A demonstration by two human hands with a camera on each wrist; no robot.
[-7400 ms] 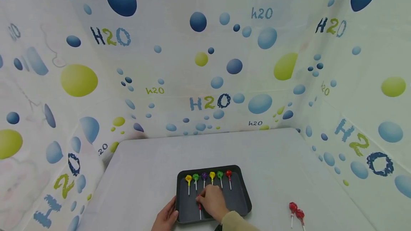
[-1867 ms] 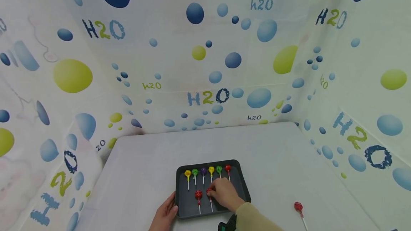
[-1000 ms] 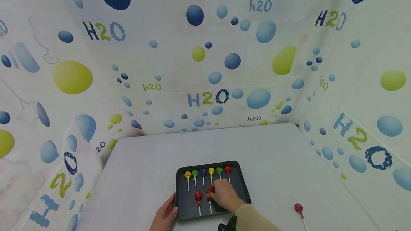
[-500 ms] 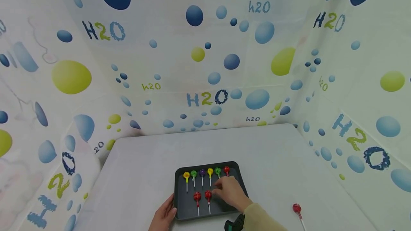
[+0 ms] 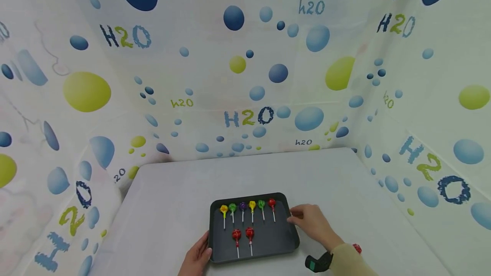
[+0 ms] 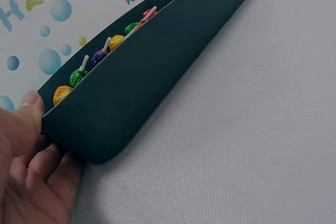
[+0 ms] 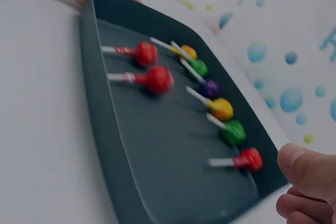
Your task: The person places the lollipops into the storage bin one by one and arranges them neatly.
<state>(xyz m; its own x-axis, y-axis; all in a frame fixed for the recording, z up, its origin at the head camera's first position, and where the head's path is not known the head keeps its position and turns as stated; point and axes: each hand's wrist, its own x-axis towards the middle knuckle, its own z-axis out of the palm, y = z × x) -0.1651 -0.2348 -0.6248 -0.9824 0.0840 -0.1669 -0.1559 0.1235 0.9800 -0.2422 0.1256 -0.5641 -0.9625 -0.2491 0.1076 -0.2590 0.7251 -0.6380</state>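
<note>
A dark rectangular tray [image 5: 268, 242] lies on the white table. Along its far side runs a row of several lollipops, yellow [image 5: 224, 210], green, purple [image 5: 243, 206] and red [image 5: 272, 203]. Two red lollipops [image 5: 236, 234] lie side by side nearer the front. With its thumb on the rim and fingers against the outer wall, my left hand [image 5: 196, 255] grips the tray's left side. My right hand [image 5: 312, 224] is at the tray's right edge, fingers loosely bent and holding nothing; whether it touches the rim, I cannot tell. One more red lollipop [image 5: 357, 248] is mostly hidden behind the right sleeve.
A black band with a green patch [image 5: 319, 263] is on the right wrist. White cloth walls [image 5: 207, 76] printed with bubbles and "H2O" enclose the table [image 5: 184, 191] at the back and sides.
My right hand let go of the second front red lollipop, leaving it beside the first, and moved right to the tray's edge. Earlier, two red lollipops lay on the table at right.
</note>
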